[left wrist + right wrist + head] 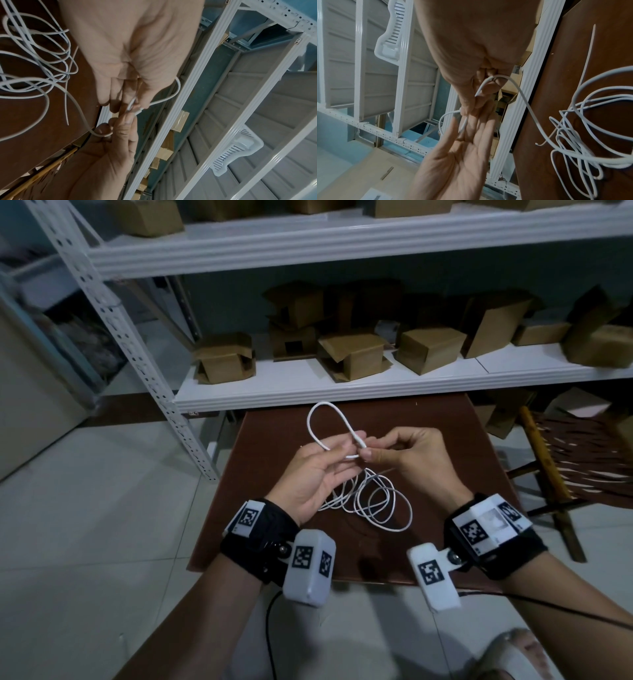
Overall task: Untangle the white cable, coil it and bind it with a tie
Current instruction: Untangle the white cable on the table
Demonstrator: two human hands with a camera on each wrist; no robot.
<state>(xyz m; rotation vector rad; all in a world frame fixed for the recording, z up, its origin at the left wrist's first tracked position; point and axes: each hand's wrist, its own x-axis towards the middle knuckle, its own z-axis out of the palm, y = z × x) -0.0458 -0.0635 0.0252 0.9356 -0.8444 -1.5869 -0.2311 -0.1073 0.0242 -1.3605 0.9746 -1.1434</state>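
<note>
The white cable [324, 404] rises in one loop above my hands. The rest lies as a loose tangle [368, 501] on the brown table [274, 440], below and between my wrists. My left hand [342, 453] is palm up with nearly straight fingers, and its thumb pins the cable [164, 99] against them. My right hand [368, 451] pinches the cable's end [478, 92] at the left fingertips, fingers curled round the strand running down to the tangle. A thin white strip [588, 60], seemingly the tie, lies on the table beside the tangle.
A white metal shelf rack [342, 392] with several cardboard boxes [352, 354] stands right behind the table. A wooden chair [548, 460] is at the right. Tiled floor lies to the left. A white plastic basket [240, 148] sits on a higher shelf.
</note>
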